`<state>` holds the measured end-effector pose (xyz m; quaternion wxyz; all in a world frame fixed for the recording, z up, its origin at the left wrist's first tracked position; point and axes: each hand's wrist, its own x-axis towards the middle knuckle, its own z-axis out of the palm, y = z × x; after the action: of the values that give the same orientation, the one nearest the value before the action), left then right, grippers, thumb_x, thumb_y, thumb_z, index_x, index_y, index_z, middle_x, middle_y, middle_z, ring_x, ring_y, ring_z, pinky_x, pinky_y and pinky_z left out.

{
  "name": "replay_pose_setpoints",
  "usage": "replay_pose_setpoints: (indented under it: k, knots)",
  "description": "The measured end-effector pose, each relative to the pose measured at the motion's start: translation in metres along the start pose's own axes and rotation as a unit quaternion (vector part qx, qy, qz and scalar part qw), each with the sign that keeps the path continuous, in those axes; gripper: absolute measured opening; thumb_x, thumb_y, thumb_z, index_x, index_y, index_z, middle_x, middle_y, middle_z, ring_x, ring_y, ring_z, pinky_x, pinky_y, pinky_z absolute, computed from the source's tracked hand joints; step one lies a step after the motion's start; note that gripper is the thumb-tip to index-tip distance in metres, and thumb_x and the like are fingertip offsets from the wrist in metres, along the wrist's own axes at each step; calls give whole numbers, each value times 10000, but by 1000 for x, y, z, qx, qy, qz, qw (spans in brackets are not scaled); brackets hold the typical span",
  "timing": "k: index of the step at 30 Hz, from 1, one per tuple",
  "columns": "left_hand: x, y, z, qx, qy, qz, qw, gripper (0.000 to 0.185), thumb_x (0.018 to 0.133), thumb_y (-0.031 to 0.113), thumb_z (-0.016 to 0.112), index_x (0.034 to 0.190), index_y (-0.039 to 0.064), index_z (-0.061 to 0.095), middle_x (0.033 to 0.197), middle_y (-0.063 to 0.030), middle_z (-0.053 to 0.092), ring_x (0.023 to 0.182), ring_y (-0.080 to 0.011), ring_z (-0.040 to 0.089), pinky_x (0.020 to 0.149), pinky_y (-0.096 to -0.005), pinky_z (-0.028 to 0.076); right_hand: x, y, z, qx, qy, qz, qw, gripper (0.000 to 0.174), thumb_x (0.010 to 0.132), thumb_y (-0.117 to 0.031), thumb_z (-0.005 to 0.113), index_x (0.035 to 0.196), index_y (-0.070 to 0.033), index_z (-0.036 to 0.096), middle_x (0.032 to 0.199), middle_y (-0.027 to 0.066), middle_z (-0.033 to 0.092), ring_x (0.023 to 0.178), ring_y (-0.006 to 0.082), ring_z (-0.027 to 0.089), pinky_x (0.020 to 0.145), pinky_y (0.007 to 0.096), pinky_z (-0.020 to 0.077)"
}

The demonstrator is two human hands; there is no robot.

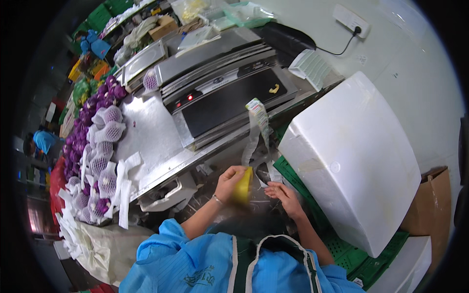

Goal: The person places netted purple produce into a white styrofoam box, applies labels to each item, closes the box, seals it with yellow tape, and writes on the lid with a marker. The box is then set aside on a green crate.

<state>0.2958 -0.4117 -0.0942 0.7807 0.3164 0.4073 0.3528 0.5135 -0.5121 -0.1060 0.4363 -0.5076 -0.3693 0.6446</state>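
My left hand [229, 185] grips a roll of yellow tape [242, 186], blurred by motion. To its right, my right hand [282, 196] has its fingers partly bent beside a pale strip [273, 170]; whether it holds the strip's end is not plain. A strip of labels [259, 113] hangs at the front edge of a metal wrapping machine [220, 106] with a black plate and a red light. A small yellow scrap [274, 88] lies on that plate. Purple onions [78, 135], many in white foam nets [107, 179], are heaped at the left of the metal table [146, 128].
A large white foam box [351, 157] stands on green crates [344, 252] close on my right. White foam strips [125, 183] hang over the table edge. A white sack [110, 245] is at lower left. Two people in blue [95, 44] are far off at the left.
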Motion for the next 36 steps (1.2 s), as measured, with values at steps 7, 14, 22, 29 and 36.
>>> replay_pose_setpoints:
  k: [7, 14, 22, 29, 36]
  knots:
    - [-23, -3, -2, -187, 76, 32, 979, 126, 933, 162, 602, 1024, 77, 618, 994, -59, 658, 886, -185, 638, 790, -320, 526, 19, -4, 82, -243, -22, -79, 967, 502, 776, -285, 709, 1122, 40, 547, 1066, 223, 602, 1029, 358, 566, 882, 425, 446]
    - [-66, 1, -59, -185, 270, 0, 945, 174, 901, 138, 643, 1049, 53, 680, 999, -27, 674, 932, -136, 607, 871, -288, 472, 34, -11, 120, -419, -65, -204, 882, 392, 766, -308, 719, 956, 16, 610, 947, 205, 639, 877, 310, 611, 756, 395, 461]
    - [-78, 34, -60, -80, -17, 143, 986, 119, 853, 67, 671, 938, -11, 694, 958, -121, 666, 912, -209, 620, 852, -332, 483, 43, -12, 87, 323, -155, 295, 886, 420, 1000, -428, 387, 995, -62, 592, 681, 111, 579, 507, 211, 539, 603, 369, 503]
    - [-55, 19, -4, 151, -256, 53, 953, 127, 880, 59, 616, 919, -37, 690, 970, -145, 662, 910, -220, 619, 839, -325, 480, -27, 44, 72, 255, -187, 50, 947, 272, 962, -208, 507, 1200, -94, 577, 1111, 44, 622, 970, 147, 608, 825, 311, 511]
    - [-73, -59, 1, -31, -111, -156, 981, 158, 939, 171, 555, 988, 34, 616, 897, -81, 648, 821, -206, 615, 775, -338, 503, -69, 134, 73, 113, 81, 1, 990, 472, 998, -434, 433, 1245, -48, 546, 1159, 85, 588, 1064, 175, 557, 933, 315, 433]
